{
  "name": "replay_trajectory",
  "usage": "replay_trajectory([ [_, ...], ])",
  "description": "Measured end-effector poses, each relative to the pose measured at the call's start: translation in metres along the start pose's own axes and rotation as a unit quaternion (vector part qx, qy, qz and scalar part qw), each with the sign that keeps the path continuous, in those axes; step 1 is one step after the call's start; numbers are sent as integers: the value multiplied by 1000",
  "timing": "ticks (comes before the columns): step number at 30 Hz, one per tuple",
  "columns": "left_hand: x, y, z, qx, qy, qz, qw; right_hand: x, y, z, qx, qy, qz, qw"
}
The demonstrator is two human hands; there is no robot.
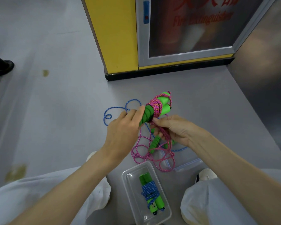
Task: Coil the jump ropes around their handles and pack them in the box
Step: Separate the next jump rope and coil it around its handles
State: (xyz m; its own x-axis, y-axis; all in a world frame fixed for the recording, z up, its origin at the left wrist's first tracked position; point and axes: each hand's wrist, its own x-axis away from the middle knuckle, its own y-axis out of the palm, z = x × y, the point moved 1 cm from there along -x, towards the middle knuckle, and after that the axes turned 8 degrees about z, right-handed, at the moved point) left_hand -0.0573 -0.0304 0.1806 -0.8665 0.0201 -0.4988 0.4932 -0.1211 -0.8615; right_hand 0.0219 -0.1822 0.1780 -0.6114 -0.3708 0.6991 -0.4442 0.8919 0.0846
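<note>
Handles [165, 109], green, half wound in pink rope [154, 106], clasped by left grip [123, 127]. Right grip [172, 129] pinching slack just beside. Box [128, 192] below both grips, coiled bundle [148, 190] inside. Floor [55, 111] stretching wide left of left grip; cabinet [152, 73] edge beyond.

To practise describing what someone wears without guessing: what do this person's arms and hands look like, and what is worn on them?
Nothing is worn on them. The left hand and right hand have no gloves, and no rings, watch or bracelet show. Both forearms are uncovered to the picture's edge, with no sleeves in view.
</note>
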Motion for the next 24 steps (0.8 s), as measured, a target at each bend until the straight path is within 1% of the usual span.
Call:
replay_trajectory([
  [2,2,2,-2,-37,45,17,998,1,0,-3,-16,-11,0,1000],
  [6,7,3,2,-52,113,36,992,1,0,-3,-17,-17,32,999],
  [10,9,4,5,-52,140,34,988,-1,-2,0,-42,-30,55,997],
  [15,8,4,8,-46,151,48,986,-4,-4,1,-57,-28,83,995],
  [18,8,10,6,-23,143,18,989,-6,-5,0,-61,-30,99,993],
  [20,6,7,8,20,89,-9,996,-7,-8,-1,-52,-36,112,992],
  [21,4,3,10,62,35,-34,997,-7,-8,-1,-44,-39,115,992],
  [22,1,-1,12,119,-39,-58,990,-7,-8,-1,-38,-40,113,992],
  [23,-2,-4,12,182,-121,-88,972,-7,-7,0,-34,-39,106,993],
  [24,-5,-5,11,240,-197,-108,944,-7,-5,0,-28,-37,96,994],
])
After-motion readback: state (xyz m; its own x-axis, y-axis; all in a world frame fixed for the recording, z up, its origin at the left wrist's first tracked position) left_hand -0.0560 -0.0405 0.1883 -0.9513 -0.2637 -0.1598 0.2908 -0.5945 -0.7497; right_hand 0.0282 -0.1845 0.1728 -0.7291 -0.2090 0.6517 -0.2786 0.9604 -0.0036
